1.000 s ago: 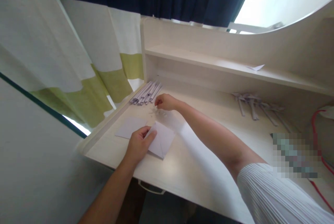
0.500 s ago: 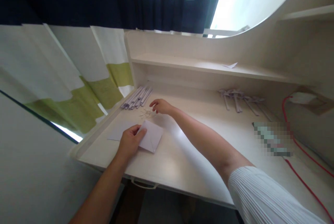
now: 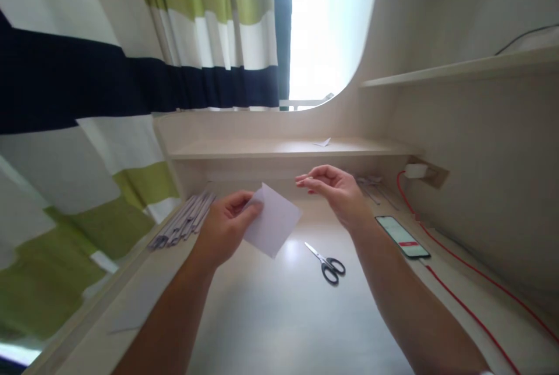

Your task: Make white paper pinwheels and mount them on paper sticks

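Note:
My left hand (image 3: 231, 223) pinches a square of white paper (image 3: 275, 220) by its left corner, thumb on top. The paper is raised above the desk and tilted, one corner pointing up. To its right, my right hand (image 3: 336, 188) is held up with thumb and fingertips pressed together. Whatever sits between those fingertips, if anything, is too small to make out. Below the right hand, a pair of scissors (image 3: 327, 264) with black handles lies on the desk.
Rolled paper tubes (image 3: 186, 220) lie at the left. A sheet of paper (image 3: 140, 305) is partly behind my left forearm. Paper pinwheels (image 3: 371, 181) lie at the back right. A phone (image 3: 404, 237) with a red cable (image 3: 471, 317) is on the right. A folded paper scrap (image 3: 323, 142) rests on the shelf.
My right hand has left the small pile of thin sticks, moved right and closed its fingertips. My left hand has lifted the paper. The view has tilted up and turned right; scissors now show.

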A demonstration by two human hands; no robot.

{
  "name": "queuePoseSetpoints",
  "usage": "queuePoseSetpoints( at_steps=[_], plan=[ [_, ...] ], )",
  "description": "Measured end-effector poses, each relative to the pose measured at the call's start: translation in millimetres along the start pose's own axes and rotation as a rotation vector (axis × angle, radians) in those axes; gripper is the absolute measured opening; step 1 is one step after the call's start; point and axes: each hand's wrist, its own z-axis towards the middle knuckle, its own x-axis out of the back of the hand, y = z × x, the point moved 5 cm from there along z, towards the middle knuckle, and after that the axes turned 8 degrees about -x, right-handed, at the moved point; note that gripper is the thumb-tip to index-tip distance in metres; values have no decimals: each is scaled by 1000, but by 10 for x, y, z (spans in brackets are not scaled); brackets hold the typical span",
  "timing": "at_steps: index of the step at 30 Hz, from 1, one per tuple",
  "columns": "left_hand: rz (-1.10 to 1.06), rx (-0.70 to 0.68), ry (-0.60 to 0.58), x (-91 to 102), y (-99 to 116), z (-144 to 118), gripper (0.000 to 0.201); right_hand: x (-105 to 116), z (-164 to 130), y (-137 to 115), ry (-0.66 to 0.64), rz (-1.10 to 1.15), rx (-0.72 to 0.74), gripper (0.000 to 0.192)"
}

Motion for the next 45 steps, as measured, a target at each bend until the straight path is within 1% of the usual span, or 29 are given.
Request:
queuePoseSetpoints(
  at_steps=[1, 3, 5, 7, 9, 11, 13, 17, 20, 24, 26, 30, 31, 33, 36, 39, 42, 45],
  plan=[
    [0, -14, -35, -117, 74, 63, 37, 120, -94, -135, 39, 61, 59, 20],
    [9, -35, -114, -352, 188, 170, 36, 263, -263, -337, 72, 104, 156, 14],
    [15, -46, -191, -575, 250, 254, 37, 302, -351, -410, 25, 54, 164, 12],
    [6, -39, -268, -779, 263, 313, 37, 344, -354, -393, -5, 19, 154, 12],
    [-25, -19, -327, -945, 243, 348, 38, 424, -297, -333, -4, 35, 144, 11],
    [-60, 6, -343, -1053, 210, 366, 38, 517, -227, -270, 4, 97, 139, 12],
    [-80, 24, -338, -1109, 185, 372, 37, 577, -175, -218, -21, 163, 117, 15],
    [-112, 28, -312, -1114, 170, 368, 34, 590, -153, -162, -87, 206, 39, 17],
    [-122, 60, -291, -1076, 146, 354, 33, 578, -171, -161, -96, 190, 30, 17],
    [-99, 75, -309, -1059, 132, 331, 34, 527, -194, -165, -140, 179, 18, 14],
    [-100, 59, -323, -1064, 146, 325, 34, 498, -203, -167, -139, 191, -5, 14],
    [-114, 44, -344, -1070, 174, 314, 33, 454, -220, -169, -85, 241, -44, 17],
    [-103, 33, -337, -1063, 180, 314, 32, 446, -223, -167, -73, 245, -49, 18],
    [-52, -22, -285, -1025, 202, 320, 28, 438, -230, -157, -55, 230, -47, 19],
    [43, -162, -177, -957, 264, 329, 18, 443, -245, -150, -40, 175, -3, 18],
    [93, -253, -156, -939, 311, 327, 9, 447, -266, -152, -43, 137, 40, 16],
    [98, -266, -165, -942, 323, 326, 6, 452, -280, -165, -35, 93, 60, 15],
    [36, -240, -157, -942, 312, 327, 6, 461, -289, -199, -22, 84, 71, 15]
  ],
)
